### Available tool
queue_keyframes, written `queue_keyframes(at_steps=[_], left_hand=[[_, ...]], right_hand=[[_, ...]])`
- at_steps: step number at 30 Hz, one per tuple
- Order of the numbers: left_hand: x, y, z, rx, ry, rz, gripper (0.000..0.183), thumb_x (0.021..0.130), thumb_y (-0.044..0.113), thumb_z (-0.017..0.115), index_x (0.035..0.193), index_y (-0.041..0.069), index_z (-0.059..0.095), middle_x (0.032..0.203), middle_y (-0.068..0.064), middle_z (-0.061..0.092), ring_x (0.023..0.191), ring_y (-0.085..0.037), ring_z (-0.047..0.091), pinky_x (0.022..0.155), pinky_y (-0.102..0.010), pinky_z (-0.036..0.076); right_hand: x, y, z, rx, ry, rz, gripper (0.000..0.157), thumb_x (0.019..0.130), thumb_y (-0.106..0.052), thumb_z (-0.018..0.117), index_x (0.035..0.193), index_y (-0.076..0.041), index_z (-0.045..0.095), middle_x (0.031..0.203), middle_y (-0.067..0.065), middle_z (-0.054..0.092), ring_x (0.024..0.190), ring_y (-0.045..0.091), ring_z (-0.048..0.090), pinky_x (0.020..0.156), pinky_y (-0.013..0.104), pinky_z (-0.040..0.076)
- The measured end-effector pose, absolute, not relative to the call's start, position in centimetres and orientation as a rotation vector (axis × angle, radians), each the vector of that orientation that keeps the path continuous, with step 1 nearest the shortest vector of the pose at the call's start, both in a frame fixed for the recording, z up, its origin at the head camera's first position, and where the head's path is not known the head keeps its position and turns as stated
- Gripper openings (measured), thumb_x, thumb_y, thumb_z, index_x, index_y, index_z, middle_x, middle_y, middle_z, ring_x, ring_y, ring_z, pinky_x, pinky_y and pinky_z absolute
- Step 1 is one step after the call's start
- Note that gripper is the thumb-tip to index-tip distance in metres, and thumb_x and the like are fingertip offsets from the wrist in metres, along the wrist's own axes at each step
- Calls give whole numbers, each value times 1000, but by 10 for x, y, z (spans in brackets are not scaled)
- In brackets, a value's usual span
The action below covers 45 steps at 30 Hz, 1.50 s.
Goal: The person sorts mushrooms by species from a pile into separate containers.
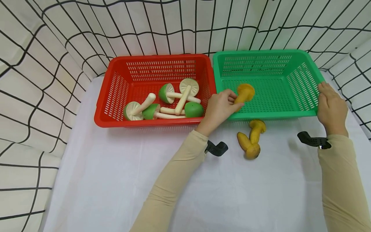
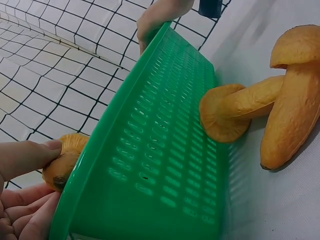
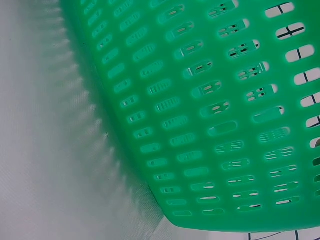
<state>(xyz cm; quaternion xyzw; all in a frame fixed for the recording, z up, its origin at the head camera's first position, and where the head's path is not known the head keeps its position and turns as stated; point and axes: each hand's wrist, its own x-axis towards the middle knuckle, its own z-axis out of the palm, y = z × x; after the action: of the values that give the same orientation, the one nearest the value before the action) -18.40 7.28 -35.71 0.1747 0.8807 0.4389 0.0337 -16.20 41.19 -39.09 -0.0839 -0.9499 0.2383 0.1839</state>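
Note:
My left hand (image 1: 219,104) pinches a yellow-brown toy mushroom (image 1: 245,92) by its stem, over the near left corner of the green basket (image 1: 265,115). In the left wrist view, thumb and fingers close round that mushroom (image 2: 67,160) just beyond the basket rim. My right hand (image 1: 332,108) grips the right rim of the green basket. Two more yellow-brown mushrooms, one (image 1: 256,130) touching the basket's front and one (image 1: 249,146) nearer me, lie against each other on the white cloth. The right wrist view holds mostly the slotted basket wall (image 3: 200,120); the right fingers are hidden there.
A red basket (image 1: 153,122) stands directly left of the green one, holding several green-capped mushrooms (image 1: 194,110) with pale stems. Black wire mesh (image 1: 195,30) rises behind the baskets and along both sides. White cloth (image 1: 232,193) covers the table.

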Motion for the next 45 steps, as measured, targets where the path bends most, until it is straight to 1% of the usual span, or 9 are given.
queue_keyframes(at_steps=[5, 11, 20, 24, 28, 33, 38, 45], left_hand=[[-183, 73, -357, 572, 2711, 1346, 28, 83, 27, 73, 101, 7, 67, 95, -2, 72, 86, -7, 67, 70, -14, 47], [-182, 73, -358, 617, 2709, 1345, 23, 82, 25, 73, 97, 8, 70, 93, -1, 72, 85, -6, 67, 70, -13, 47], [-183, 72, -359, 644, 2699, 1321, 23, 80, 32, 75, 94, 13, 73, 90, 4, 72, 81, -2, 65, 69, -13, 44], [-183, 71, -358, 644, 2687, 1302, 25, 81, 34, 74, 96, 14, 73, 90, 7, 71, 80, 1, 64, 69, -14, 44], [-183, 71, -358, 650, 2653, 1334, 24, 82, 30, 73, 99, 13, 73, 90, 6, 72, 80, 2, 64, 69, -13, 44], [-182, 71, -359, 701, 2645, 1381, 19, 85, 23, 70, 100, 11, 73, 91, 3, 72, 80, -2, 66, 68, -13, 45], [-182, 71, -359, 698, 2644, 1386, 17, 86, 22, 69, 99, 11, 73, 91, 3, 72, 80, -2, 66, 68, -12, 45], [-182, 69, -360, 672, 2604, 1436, 19, 87, 22, 69, 100, 10, 73, 90, 2, 72, 78, -2, 65, 66, -14, 46]], right_hand=[[-162, 412, -390, -252, -2696, 656, 49, 99, -22, 22, 141, -3, 39, 146, 12, 36, 138, 25, 29, 113, 43, 20], [-161, 412, -390, -257, -2703, 650, 50, 99, -22, 21, 142, -3, 39, 146, 13, 36, 137, 27, 30, 113, 43, 20], [-161, 411, -389, -250, -2691, 656, 50, 99, -22, 21, 141, -2, 40, 145, 13, 37, 137, 26, 30, 113, 42, 20], [-161, 412, -390, -242, -2685, 659, 50, 99, -22, 21, 140, -2, 40, 145, 13, 37, 137, 26, 30, 113, 41, 20], [-162, 411, -389, -244, -2692, 653, 50, 99, -22, 21, 141, -2, 40, 145, 13, 37, 137, 27, 30, 113, 41, 20], [-162, 411, -388, -255, -2702, 650, 50, 99, -22, 21, 141, -3, 39, 146, 13, 36, 137, 27, 30, 113, 42, 19], [-162, 411, -388, -256, -2700, 658, 50, 99, -23, 21, 141, -4, 39, 146, 12, 36, 138, 25, 29, 113, 42, 19], [-162, 411, -389, -251, -2691, 670, 49, 99, -22, 22, 141, -3, 40, 146, 12, 37, 138, 25, 30, 113, 41, 19]])
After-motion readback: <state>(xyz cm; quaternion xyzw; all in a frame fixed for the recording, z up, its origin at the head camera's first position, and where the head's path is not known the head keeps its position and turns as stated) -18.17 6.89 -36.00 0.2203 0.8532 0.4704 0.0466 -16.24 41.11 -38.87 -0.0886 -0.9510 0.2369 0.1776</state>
